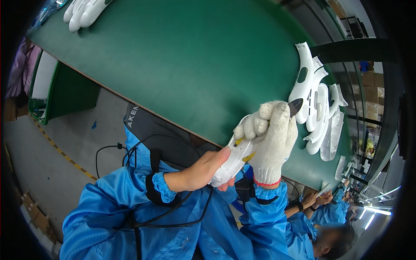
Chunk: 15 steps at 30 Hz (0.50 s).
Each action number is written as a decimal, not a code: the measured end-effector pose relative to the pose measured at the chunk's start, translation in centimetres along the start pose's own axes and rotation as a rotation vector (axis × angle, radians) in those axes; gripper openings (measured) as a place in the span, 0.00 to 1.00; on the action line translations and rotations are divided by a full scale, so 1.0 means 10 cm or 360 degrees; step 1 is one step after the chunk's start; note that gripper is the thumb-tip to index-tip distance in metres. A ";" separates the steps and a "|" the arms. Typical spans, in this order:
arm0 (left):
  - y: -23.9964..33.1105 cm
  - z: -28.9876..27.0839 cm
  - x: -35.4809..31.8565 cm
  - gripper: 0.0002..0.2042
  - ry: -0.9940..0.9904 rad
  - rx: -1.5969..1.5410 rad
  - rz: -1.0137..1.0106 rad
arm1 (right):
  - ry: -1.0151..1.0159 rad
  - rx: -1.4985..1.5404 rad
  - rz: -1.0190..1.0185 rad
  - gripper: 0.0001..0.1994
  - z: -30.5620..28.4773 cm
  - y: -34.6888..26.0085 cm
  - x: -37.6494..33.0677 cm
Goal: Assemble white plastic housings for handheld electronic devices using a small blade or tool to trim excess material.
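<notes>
My bare left hand (197, 172) is closed around the lower end of a white plastic shell (236, 162), thumb on top, just off the table's front edge. Against the shell's upper part is my right hand (274, 136), in a white knitted glove with a red cuff edge. Its fingers are curled around a yellow-and-black hand tool (295, 106). The tool's dark flat end sticks out past the knuckles, and bits of yellow show beside the shell. The glove hides most of the tool, so its exact kind cannot be made out.
Several white plastic shells (318, 108) lie on the green table (182, 56) to the right, and more white shells (86, 13) at the far left. A green bin (71, 93) stands left of the table. At lower right a co-worker's hands (318, 199) hold a light-coloured piece.
</notes>
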<state>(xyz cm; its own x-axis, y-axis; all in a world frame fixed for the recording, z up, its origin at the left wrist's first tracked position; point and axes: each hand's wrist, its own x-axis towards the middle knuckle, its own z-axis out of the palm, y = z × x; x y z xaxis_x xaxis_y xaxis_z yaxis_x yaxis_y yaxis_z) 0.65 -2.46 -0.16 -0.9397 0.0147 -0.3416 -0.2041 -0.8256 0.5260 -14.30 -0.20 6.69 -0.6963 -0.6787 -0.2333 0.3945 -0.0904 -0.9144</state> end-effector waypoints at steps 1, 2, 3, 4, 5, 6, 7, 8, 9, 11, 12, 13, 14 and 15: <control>0.00 0.00 0.00 0.32 0.0006 0.0011 -0.0003 | 0.0048 -0.0072 -0.0020 0.15 0.04 0.00 -0.02; 0.00 -0.01 -0.01 0.32 0.0012 0.0027 -0.0005 | 0.0093 -0.0142 -0.0043 0.15 0.10 -0.01 -0.04; 0.00 -0.01 -0.01 0.32 -0.0004 0.0027 -0.0008 | 0.0139 -0.0212 -0.0067 0.15 0.15 -0.01 -0.05; -0.01 -0.02 -0.01 0.32 -0.0021 0.0027 -0.0011 | 0.0161 -0.0235 -0.0065 0.16 0.16 0.01 -0.07; -0.02 -0.03 -0.01 0.31 -0.0046 0.0033 -0.0011 | 0.0183 -0.0259 -0.0074 0.16 0.17 0.02 -0.08; -0.04 -0.04 0.00 0.32 -0.0066 -0.0071 -0.0030 | 0.0206 -0.0283 -0.0083 0.16 0.17 0.03 -0.09; -0.09 -0.06 0.01 0.32 -0.0086 -0.0174 -0.0049 | 0.0191 -0.0199 -0.0062 0.16 0.15 0.04 -0.09; -0.09 -0.05 0.01 0.33 -0.0101 -0.0278 -0.0066 | 0.0149 -0.0175 -0.0044 0.16 0.14 0.02 -0.08; -0.05 -0.06 0.03 0.33 -0.0198 -0.0358 -0.0087 | 0.0106 -0.0151 -0.0026 0.16 0.12 -0.01 -0.04; 0.08 -0.10 0.10 0.34 -0.0402 -0.0514 -0.0129 | 0.0045 -0.0109 0.0002 0.17 0.09 -0.06 0.00; 0.04 -0.11 0.13 0.34 -0.0460 -0.0534 -0.0111 | 0.0027 -0.0091 0.0014 0.17 0.06 -0.09 0.02; -0.04 -0.15 0.18 0.35 -0.0517 -0.0554 -0.0093 | 0.0009 -0.0074 0.0025 0.17 0.03 -0.12 0.02; -0.11 -0.17 0.22 0.36 -0.0569 -0.0581 -0.0070 | 0.0055 -0.0098 -0.0018 0.17 0.00 -0.13 0.02; -0.16 -0.17 0.23 0.35 -0.0565 -0.0550 -0.0002 | 0.0100 -0.0123 -0.0061 0.17 -0.03 -0.14 0.01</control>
<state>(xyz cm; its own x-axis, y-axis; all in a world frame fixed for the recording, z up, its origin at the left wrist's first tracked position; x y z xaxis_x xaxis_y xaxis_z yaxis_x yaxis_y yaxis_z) -0.71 -2.07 -3.10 -0.9873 0.1572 -0.0242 -0.1587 -0.9634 0.2163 -15.13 0.03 7.86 -0.7473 -0.6285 -0.2159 0.3213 -0.0573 -0.9453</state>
